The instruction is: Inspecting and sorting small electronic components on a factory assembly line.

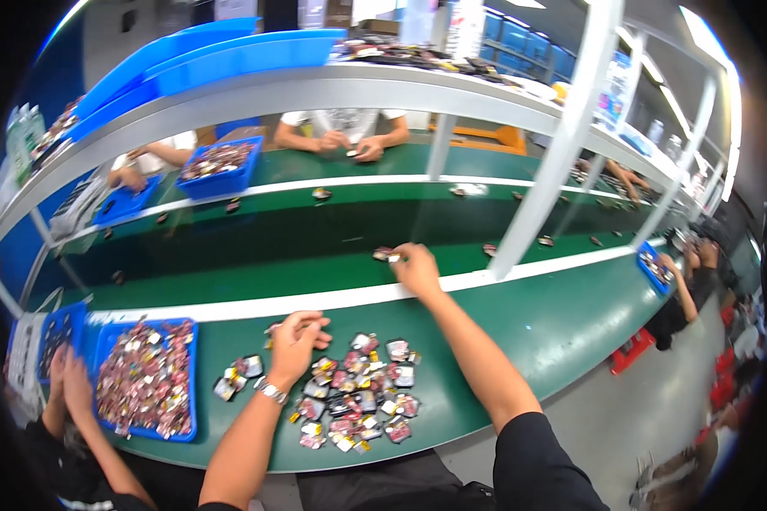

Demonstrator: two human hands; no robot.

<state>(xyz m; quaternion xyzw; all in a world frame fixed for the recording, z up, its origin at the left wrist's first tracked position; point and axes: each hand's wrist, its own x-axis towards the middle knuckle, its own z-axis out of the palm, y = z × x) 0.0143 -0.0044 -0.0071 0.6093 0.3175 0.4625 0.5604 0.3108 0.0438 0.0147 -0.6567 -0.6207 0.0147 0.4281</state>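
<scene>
Right hand [418, 268] is reaching to 12 o'clock, pinching a small packet [385, 254] onto the belt [315, 230]; left hand [296, 345] is curling beside the packet pile [358, 392], grip unclear.

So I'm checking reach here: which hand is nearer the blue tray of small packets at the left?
Left. The left hand rests on the green table right of the blue tray; the right hand reaches farther away, over the belt.

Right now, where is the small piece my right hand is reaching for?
In the head view, the small piece lies on the dark conveyor belt, just past the white strip, at the right hand fingertips.
</scene>
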